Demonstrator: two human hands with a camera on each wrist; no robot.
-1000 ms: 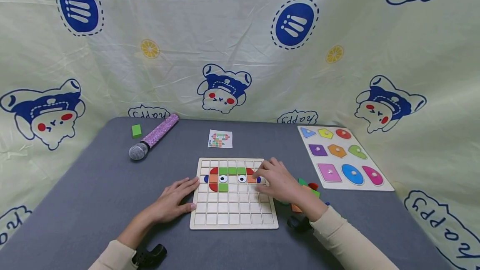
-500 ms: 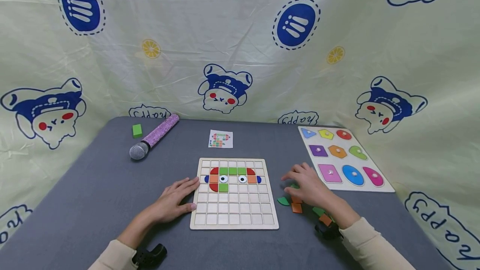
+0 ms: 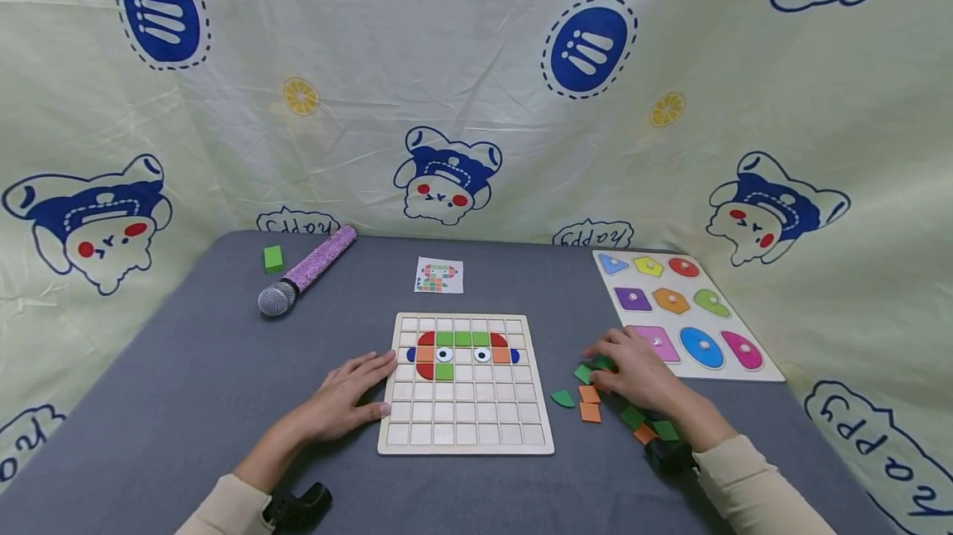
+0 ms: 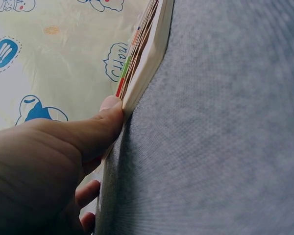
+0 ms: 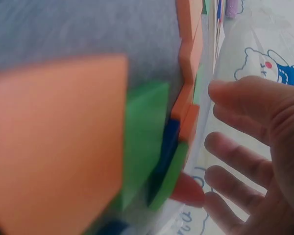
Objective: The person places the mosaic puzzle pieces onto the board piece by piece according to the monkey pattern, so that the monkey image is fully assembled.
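Observation:
In the head view a pale wooden grid board (image 3: 465, 436) lies mid-table. Red, green, orange and blue pieces and two eye tiles (image 3: 444, 354) fill some upper cells. My left hand (image 3: 346, 394) rests at its left edge; in the left wrist view the thumb (image 4: 110, 110) touches the board's side (image 4: 152, 63). To the board's right, my right hand (image 3: 640, 370) is low over loose pieces, among them orange tiles (image 3: 590, 413), green tiles (image 3: 633, 417) and a green rounded piece (image 3: 562, 398). Seen from the right wrist, its fingers (image 5: 240, 156) are loosely bent, with nothing between them.
Behind the board lies a small pattern card (image 3: 439, 275). A glittery purple microphone (image 3: 320, 260) and a green block (image 3: 273, 259) are at the back left. At the back right, a white shape-puzzle board (image 3: 646, 283) reaches close to my right hand. A printed cloth (image 3: 514, 146) hangs behind the table.
My right hand has left the board's right side, moved right and come down over the loose pieces, uncovering the orange and blue pieces at the board's right. My left hand stays put.

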